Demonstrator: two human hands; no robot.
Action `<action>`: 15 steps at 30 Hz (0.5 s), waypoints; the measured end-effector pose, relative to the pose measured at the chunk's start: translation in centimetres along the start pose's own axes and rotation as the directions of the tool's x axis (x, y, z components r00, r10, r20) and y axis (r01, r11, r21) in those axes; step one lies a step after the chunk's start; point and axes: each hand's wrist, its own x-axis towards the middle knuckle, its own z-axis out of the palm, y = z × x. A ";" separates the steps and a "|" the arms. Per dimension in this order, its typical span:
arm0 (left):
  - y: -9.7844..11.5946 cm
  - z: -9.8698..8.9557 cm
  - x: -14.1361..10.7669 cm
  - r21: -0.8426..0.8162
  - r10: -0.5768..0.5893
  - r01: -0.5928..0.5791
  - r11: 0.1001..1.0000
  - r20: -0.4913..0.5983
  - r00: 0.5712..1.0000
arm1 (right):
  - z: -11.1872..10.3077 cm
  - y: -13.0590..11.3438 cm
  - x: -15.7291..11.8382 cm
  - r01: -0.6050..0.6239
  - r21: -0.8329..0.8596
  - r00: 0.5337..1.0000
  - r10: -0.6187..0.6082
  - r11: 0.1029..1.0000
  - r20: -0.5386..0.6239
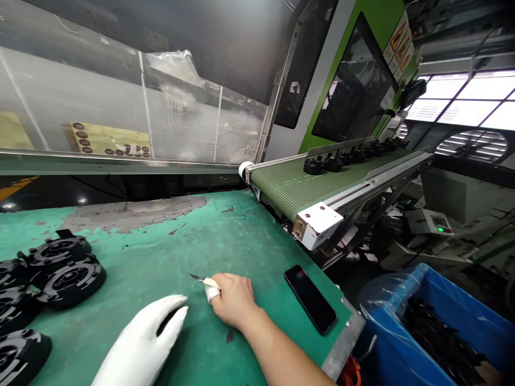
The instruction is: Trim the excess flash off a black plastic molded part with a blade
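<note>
My right hand [235, 299], bare with a white wrap around one digit, is closed around a small knife [206, 280]. The knife has a pale handle, and its thin blade points left, just over the green tabletop [161, 268]. To its left is my left hand [147, 335] in a white glove, fingers stretched out and the thumb a little apart. A dark gap shows between thumb and fingers, with nothing I can make out held there. Round black plastic parts [70, 280] lie grouped at the table's left side, apart from both hands.
A phone [310, 299] lies right of my right hand. Behind it, a green conveyor belt [289, 179] carries a row of black parts [333, 162]. A blue bin [392, 321] with dark pieces stands at the lower right. A clear-panelled guard [193, 126] runs along the back.
</note>
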 end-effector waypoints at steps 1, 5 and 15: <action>0.0 0.0 0.0 -0.002 -0.002 0.002 1.000 0.003 1.000 | 0.0 0.0 0.0 0.000 0.000 1.000 0.000 1.000 0.000; -0.1 0.0 0.0 -0.007 -0.006 0.006 1.000 0.011 1.000 | 0.0 0.0 0.0 -0.001 0.002 1.000 0.001 1.000 0.006; -0.2 0.2 0.0 -0.001 -0.001 0.001 1.000 0.006 1.000 | 0.0 0.0 0.0 0.002 0.006 1.000 -0.002 1.000 -0.001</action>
